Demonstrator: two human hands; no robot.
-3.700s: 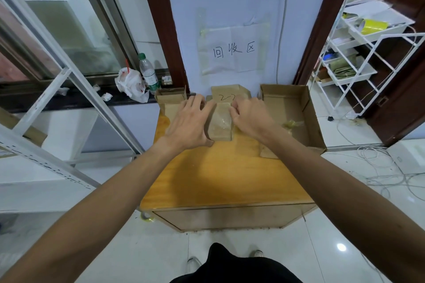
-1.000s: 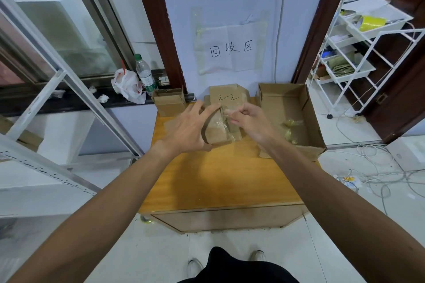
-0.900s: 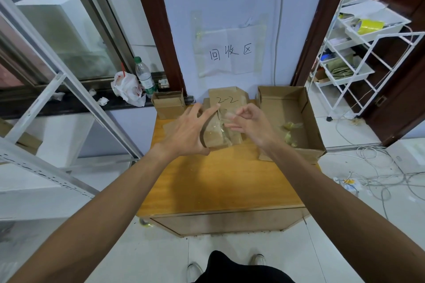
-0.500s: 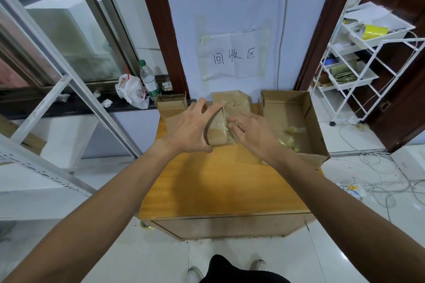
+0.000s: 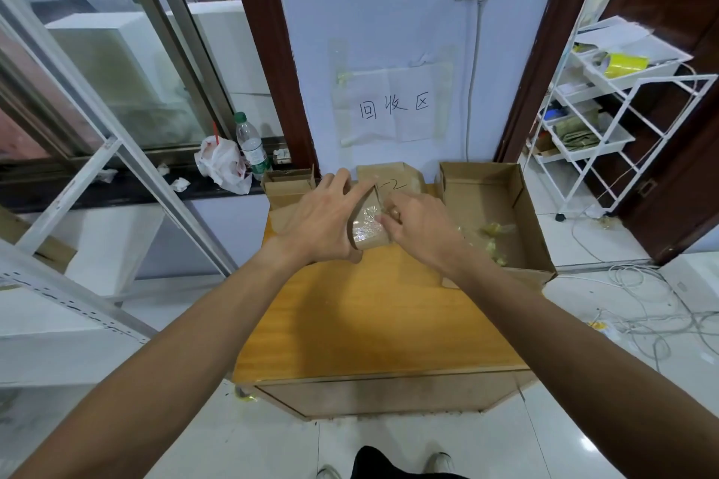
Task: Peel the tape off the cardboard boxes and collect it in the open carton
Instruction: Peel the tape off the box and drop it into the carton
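A small cardboard box [image 5: 367,235] with shiny clear tape [image 5: 365,220] on its near face is raised off the wooden table [image 5: 373,323]. My left hand [image 5: 323,218] grips its left side, fingers over the top and thumb underneath. My right hand [image 5: 418,226] is at the box's right edge with fingertips on the tape; whether they pinch it is hidden. Behind stands a taped box marked "2-2" [image 5: 393,179]. The open carton [image 5: 521,198] sits at the right with crumpled tape scraps [image 5: 494,235] inside.
Another small cardboard box [image 5: 288,187] stands at the table's back left. On the dark window ledge are a plastic bottle [image 5: 251,146] and a white bag [image 5: 221,163]. A white wire rack [image 5: 607,109] stands right, with cables [image 5: 642,315] on the tiled floor.
Earlier both hands rested on the box. My right hand then carried a peeled piece toward the carton and has come back to the box's taped face. My left hand keeps holding the box.
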